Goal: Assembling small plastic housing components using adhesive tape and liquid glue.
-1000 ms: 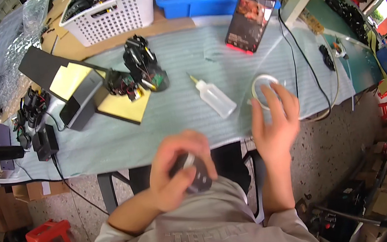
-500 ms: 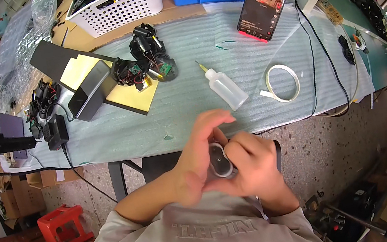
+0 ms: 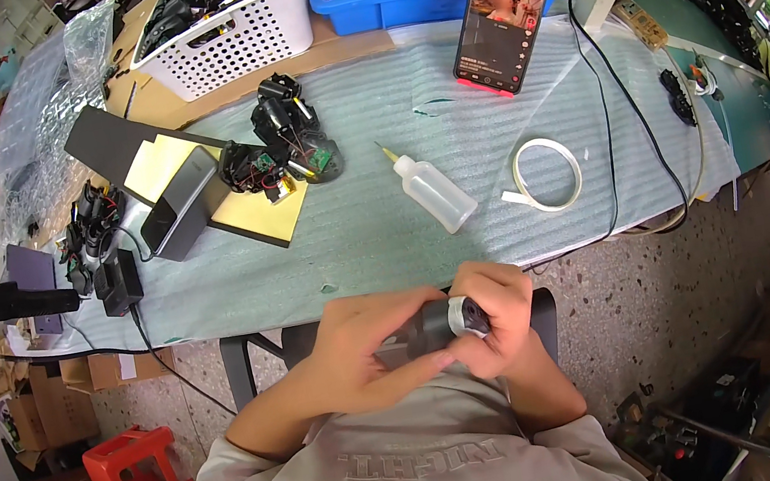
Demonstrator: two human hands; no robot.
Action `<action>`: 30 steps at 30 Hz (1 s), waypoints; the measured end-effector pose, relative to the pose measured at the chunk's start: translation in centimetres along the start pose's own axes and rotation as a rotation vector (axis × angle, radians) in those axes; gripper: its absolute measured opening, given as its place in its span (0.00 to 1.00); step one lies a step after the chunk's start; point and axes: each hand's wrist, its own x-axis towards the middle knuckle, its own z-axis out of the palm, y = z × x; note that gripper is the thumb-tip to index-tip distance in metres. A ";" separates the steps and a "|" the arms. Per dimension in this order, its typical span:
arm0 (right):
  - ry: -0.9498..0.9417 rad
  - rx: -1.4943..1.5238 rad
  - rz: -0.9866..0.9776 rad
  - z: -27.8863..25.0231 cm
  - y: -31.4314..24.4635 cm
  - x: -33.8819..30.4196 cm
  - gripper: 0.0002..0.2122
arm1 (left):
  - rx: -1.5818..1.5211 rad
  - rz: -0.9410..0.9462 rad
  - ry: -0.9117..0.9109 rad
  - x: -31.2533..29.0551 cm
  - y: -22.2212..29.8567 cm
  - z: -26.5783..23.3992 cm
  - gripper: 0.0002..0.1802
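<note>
Both hands are in front of my chest, below the near table edge, on one small black device (image 3: 431, 327) with a whitish band round its head end. My left hand (image 3: 354, 349) is closed round the body, thumb below and fingers above. My right hand (image 3: 504, 307) grips the banded end with curled fingers. The palms hide much of the device, so its exact kind is unclear. On the table beyond them lie a clear squeeze bottle (image 3: 438, 194) with a needle tip and a coiled white strip (image 3: 576, 172).
Opened black devices with wires (image 3: 291, 140) lie by yellow sheets (image 3: 272, 213) and a grey stand (image 3: 183, 207). Behind are a white basket (image 3: 240, 57) and a blue bin (image 3: 389, 10), both full of black parts. A phone (image 3: 502, 25) leans there; a black cable (image 3: 630, 101) crosses the right side.
The device has turned from end-up to lying sideways between my hands. My left hand has come down and closed round its body. The view has shifted slightly.
</note>
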 end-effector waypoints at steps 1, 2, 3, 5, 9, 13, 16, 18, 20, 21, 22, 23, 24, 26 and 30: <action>-0.018 -0.019 0.004 0.0 -0.1 0.1 0.20 | 0.008 -0.027 -0.026 0.0 0.3 -0.2 0.24; -0.037 -0.038 0.009 -0.1 -0.1 0.2 0.22 | 0.016 -0.054 -0.051 0.0 0.5 -0.4 0.24; 0.011 -0.066 -0.122 0.3 0.1 0.8 0.24 | -0.007 0.013 -0.038 -0.1 0.3 -0.4 0.24; -0.009 -0.123 -0.256 -0.1 -0.1 1.5 0.25 | -0.052 0.144 -0.010 -0.5 -0.4 -0.4 0.24; -0.016 -0.297 -0.346 -0.2 0.0 2.2 0.26 | 0.014 0.155 -0.056 0.4 -0.5 -1.9 0.26; 0.080 -0.371 -0.320 0.7 -0.3 3.0 0.23 | 0.133 0.185 -0.035 1.1 -0.5 -2.3 0.26; -0.078 -0.418 -0.305 0.3 -0.7 3.3 0.20 | 0.193 0.124 -0.092 1.4 0.8 -2.5 0.25; -0.128 -0.427 -0.341 -0.8 -2.0 3.9 0.16 | 0.156 0.106 -0.140 1.3 1.1 -2.8 0.25; -0.126 -0.391 -0.388 -1.5 -2.4 4.2 0.14 | 0.218 0.178 -0.246 2.3 2.4 -3.7 0.26; -0.111 -0.344 -0.426 -1.7 -2.1 4.3 0.14 | 0.230 0.204 -0.306 2.9 2.7 -4.3 0.26; -0.091 -0.351 -0.451 -1.8 -1.8 4.4 0.14 | 0.242 0.230 -0.366 3.7 2.9 -4.8 0.27; -0.072 -0.359 -0.476 -1.8 -1.4 4.5 0.14 | 0.210 0.294 -0.366 4.9 3.1 -4.9 0.26; -0.047 -0.352 -0.510 -1.7 -1.2 4.7 0.14 | 0.206 0.258 -0.405 5.5 3.3 -5.1 0.26; -0.001 -0.284 -0.538 -1.7 -0.4 5.1 0.13 | 0.196 0.186 -0.485 6.4 3.5 -5.6 0.25; -0.049 -0.190 -0.497 -2.7 0.3 6.0 0.12 | 0.278 0.339 -0.493 7.8 2.2 -5.2 0.25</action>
